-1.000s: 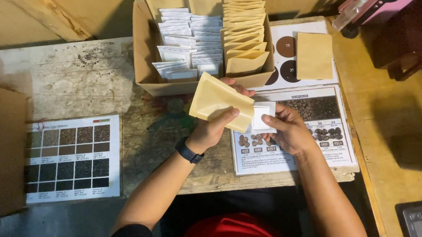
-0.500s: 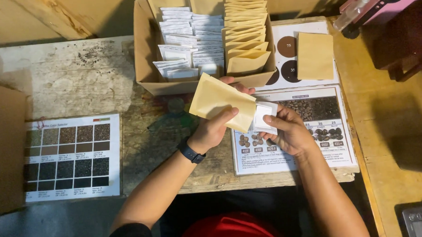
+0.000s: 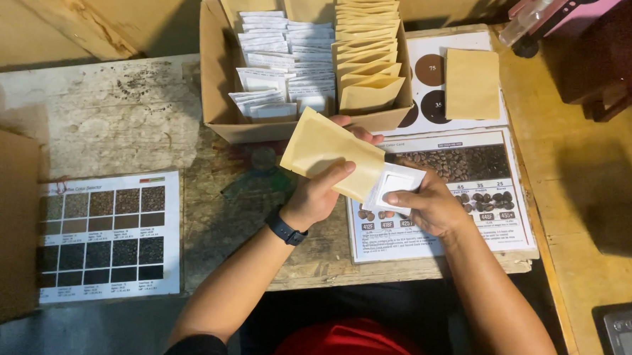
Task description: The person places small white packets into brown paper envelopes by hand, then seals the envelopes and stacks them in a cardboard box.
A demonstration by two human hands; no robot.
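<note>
Your left hand (image 3: pixel 322 193): grips the tan paper envelope (image 3: pixel 327 151) by its lower edge, thumb on top.
Your right hand (image 3: pixel 431 204): pinches the small white packet (image 3: pixel 396 184), which sits partly inside the envelope's open end.
Envelope: tilted, between your hands, just below the cardboard box (image 3: pixel 216 89).
Under your right hand: a printed chart sheet (image 3: pixel 495 219).

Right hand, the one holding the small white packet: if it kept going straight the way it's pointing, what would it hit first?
The right hand points up-left, so it would probably meet the tan envelope in the left hand first.
</note>
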